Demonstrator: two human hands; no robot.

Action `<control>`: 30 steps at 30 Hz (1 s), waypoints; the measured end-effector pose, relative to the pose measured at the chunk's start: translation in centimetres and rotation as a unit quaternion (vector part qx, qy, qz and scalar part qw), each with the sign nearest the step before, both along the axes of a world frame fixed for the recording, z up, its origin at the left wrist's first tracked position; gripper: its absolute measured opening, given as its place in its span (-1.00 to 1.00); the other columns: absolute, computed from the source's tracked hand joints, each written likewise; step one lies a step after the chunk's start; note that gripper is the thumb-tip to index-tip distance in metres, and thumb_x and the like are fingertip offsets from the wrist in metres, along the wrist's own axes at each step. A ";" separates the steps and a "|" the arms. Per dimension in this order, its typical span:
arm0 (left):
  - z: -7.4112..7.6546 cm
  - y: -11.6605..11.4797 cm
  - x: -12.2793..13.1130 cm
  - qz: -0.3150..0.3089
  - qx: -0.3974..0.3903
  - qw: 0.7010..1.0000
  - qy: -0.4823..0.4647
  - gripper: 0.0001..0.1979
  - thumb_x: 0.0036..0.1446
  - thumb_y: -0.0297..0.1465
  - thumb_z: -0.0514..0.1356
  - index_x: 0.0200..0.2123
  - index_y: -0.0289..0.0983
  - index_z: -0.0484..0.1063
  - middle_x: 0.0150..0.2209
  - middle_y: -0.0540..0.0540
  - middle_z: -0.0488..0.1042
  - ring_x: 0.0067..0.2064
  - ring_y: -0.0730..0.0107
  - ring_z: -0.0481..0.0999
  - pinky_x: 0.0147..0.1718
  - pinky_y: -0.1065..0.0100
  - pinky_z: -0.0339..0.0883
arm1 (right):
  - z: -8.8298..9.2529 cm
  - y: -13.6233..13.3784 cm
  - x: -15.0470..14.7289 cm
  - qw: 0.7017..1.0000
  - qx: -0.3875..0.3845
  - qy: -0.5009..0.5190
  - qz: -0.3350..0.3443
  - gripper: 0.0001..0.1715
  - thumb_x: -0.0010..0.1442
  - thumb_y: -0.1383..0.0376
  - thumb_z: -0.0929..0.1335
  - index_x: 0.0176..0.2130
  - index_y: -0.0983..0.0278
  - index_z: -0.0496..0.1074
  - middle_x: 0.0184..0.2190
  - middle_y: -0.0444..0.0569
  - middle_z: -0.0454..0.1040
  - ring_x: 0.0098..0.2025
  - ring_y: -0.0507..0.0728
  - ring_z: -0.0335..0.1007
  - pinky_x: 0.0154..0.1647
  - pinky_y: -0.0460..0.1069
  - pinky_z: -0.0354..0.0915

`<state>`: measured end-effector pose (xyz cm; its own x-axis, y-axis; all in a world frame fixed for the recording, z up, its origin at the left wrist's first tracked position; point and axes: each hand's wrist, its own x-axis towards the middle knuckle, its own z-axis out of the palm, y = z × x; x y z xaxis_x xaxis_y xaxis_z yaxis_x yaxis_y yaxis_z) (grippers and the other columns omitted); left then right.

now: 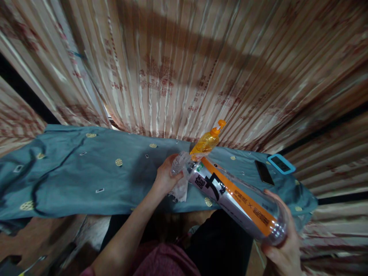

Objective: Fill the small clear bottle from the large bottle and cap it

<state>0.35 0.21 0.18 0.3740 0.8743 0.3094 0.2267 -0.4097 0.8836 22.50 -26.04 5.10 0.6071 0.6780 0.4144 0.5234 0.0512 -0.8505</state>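
A large clear plastic bottle [232, 199] with an orange, silver and black label lies tilted in the air above the table's front edge. My right hand [283, 239] is wrapped round its base at the lower right. My left hand [166, 177] is closed on a crumpled whitish cloth or tissue [180, 191] at the bottle's other end. Part of the bundle looks clear and shiny, and the cloth hides most of the bottle's neck. Just behind stands an orange pump bottle [206, 142], its lower part partly covered by the bundle and the large bottle.
A grey-green cloth with pineapple prints [115, 176] covers the narrow table. Toward its right end lie a dark phone [263, 172] and a blue-framed device [281, 164]. Patterned curtains [172, 76] hang close behind and on both sides. My legs are below the front edge.
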 end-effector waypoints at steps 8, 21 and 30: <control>0.2 0.0 0.0 -0.002 0.002 1.000 0.012 -0.40 0.02 -0.46 0.36 0.19 -0.20 0.47 0.16 -0.15 0.66 0.21 -0.01 0.66 0.24 0.00 0.52 | 0.2 0.0 -0.1 1.000 0.010 0.006 0.002 0.38 -0.22 -0.45 0.57 0.35 0.17 0.35 0.45 0.20 0.26 0.35 0.56 0.30 0.26 0.28 0.28; -0.2 0.0 0.1 -0.005 -0.004 1.000 -0.007 -0.40 0.06 -0.40 0.35 0.20 -0.29 0.46 0.17 -0.26 0.65 0.22 -0.04 0.65 0.26 -0.02 0.50 | -0.6 -0.8 -0.4 1.000 0.009 -0.020 -0.013 0.37 -0.19 -0.46 0.56 0.36 0.17 0.35 0.43 0.17 0.28 0.34 0.53 0.31 0.27 0.25 0.25; -0.4 0.0 0.1 -0.002 -0.002 1.000 0.001 -0.41 0.09 -0.34 0.38 0.21 -0.27 0.46 0.19 -0.25 0.64 0.22 -0.02 0.65 0.25 0.02 0.51 | -0.9 -0.8 -1.4 0.999 0.023 0.026 -0.031 0.38 -0.26 -0.45 0.59 0.33 0.16 0.39 0.43 0.15 0.30 0.32 0.51 0.33 0.28 0.24 0.20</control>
<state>0.45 0.18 -0.21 0.3780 0.8741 0.3049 0.2277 -0.4071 0.8846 21.11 -26.84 4.15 0.6698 0.6188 0.4104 0.4812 0.0592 -0.8746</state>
